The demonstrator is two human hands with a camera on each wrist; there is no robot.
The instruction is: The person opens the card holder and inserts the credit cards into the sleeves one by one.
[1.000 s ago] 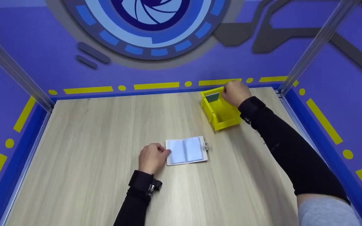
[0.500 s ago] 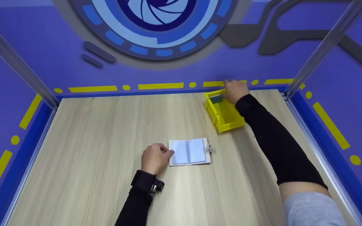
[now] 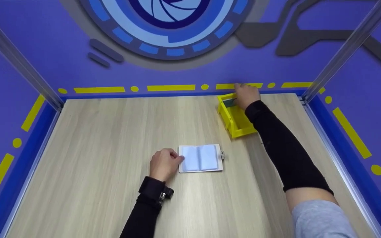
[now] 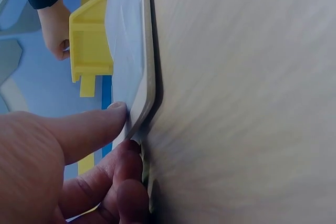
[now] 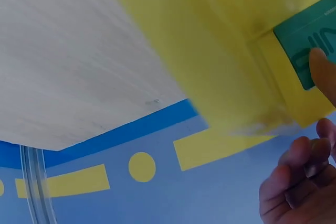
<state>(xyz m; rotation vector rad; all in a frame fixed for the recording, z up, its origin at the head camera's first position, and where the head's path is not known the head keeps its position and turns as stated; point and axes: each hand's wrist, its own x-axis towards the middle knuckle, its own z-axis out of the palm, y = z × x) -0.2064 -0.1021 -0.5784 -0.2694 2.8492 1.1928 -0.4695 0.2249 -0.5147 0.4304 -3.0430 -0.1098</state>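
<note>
A small card holder (image 3: 199,158) lies open on the table, with pale plastic sleeves in a whitish cover and a snap tab at its right side. My left hand (image 3: 164,163) pinches its left edge: in the left wrist view the thumb (image 4: 100,127) lies on top and the fingers curl below, at the tabletop. At the back right, my right hand (image 3: 247,96) reaches over the rear wall of a yellow bin (image 3: 240,133). Its thumb presses on a green card (image 5: 310,40) inside that wall, while the other fingers curl outside the bin.
A wooden tabletop (image 3: 117,132) carries the bin and card holder. Blue printed panels (image 3: 174,76) with yellow markings rise behind and at both sides, joined by metal corner posts (image 3: 339,53). The bin stands close to the rear panel.
My right hand has shifted slightly left over the bin's rear wall, and its forearm has swung left. The left hand keeps its grip on the card holder. The head view has shifted slightly.
</note>
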